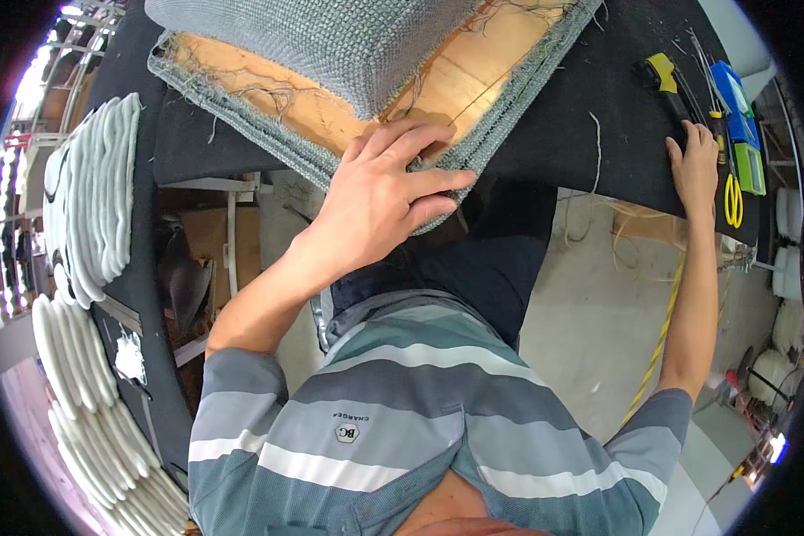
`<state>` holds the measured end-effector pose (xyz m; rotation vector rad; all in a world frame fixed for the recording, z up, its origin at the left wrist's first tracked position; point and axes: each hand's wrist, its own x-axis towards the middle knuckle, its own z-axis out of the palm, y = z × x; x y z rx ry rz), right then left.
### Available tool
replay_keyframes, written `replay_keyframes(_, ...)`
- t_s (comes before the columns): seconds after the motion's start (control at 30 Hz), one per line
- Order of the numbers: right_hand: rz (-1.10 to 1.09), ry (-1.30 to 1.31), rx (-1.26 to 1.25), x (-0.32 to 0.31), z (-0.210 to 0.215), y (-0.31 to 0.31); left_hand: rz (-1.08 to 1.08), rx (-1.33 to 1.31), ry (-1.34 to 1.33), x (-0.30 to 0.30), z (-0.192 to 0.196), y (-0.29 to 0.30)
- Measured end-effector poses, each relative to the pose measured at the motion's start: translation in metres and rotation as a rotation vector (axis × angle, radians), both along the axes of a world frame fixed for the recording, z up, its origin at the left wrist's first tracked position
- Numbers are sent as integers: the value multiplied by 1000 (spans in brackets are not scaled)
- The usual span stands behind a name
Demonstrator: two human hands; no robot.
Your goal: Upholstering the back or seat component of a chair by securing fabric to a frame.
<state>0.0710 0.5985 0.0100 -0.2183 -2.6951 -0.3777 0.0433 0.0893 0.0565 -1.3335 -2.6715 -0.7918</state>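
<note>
My left hand (382,192) lies with fingers spread on the near corner of a wooden board wrapped in grey-green woven fabric (241,125). Frayed fabric edges and loose threads run along the bare wood (317,121), around a raised cushion block (330,45) in the same fabric. Over at the table's right edge, my right hand (695,170) rests with fingers stretched out. Its fingertips are at the handle end of a yellow and black tool (663,76), whose exact kind I cannot tell. Beside this hand are yellow-handled scissors (733,198) and a screwdriver-like tool (717,125).
Blue and green boxes (737,112) stand at the table's right edge. A loose thread (596,147) lies on the black tabletop (545,125). Stacks of white padded pieces (98,196) fill the left side. A yellow cord (661,344) hangs near my right forearm.
</note>
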Motion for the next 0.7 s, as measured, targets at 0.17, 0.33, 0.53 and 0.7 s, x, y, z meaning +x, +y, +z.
replay_keyframes(0.17,-21,9,85,-22,-3,15,-46,-33,-33,-8,1,-4)
replay_keyframes(0.33,-5,-116,-225,-42,-4,32,-64,21,-43,-9,-4,-7)
replay_keyframes(0.53,-41,-262,-489,-47,17,21,-98,71,-103,-9,-5,-10)
replay_keyframes(0.7,-13,-312,-727,-17,66,-64,-86,109,-114,-8,-6,-13)
